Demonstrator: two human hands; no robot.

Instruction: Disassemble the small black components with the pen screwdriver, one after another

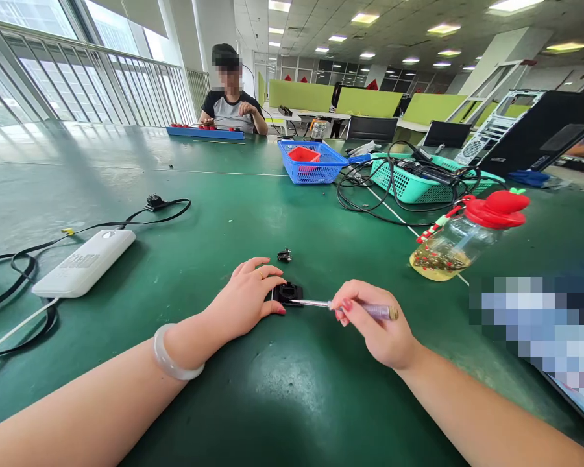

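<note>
On the green table lies a small black rectangular part [288, 293] with a raised, recessed middle. My left hand [248, 292] rests beside it, thumb and fingers closed on its left end. My right hand [372, 324] grips a screwdriver [380, 312] with a translucent purplish handle. Its thin metal shaft points left, and the tip meets the black part near its front edge; whether it sits in a slot is too small to tell. Just beyond the fingers lies a little black component [285, 255] with metal pins.
A white power bank [85, 263] with black cables is at left. At right stand a tilted glass bottle [448, 250] with a red lid and a blurred screen [549, 337]. Blue [316, 174] and teal baskets [418, 189] with cables lie farther back. A person [233, 107] sits opposite.
</note>
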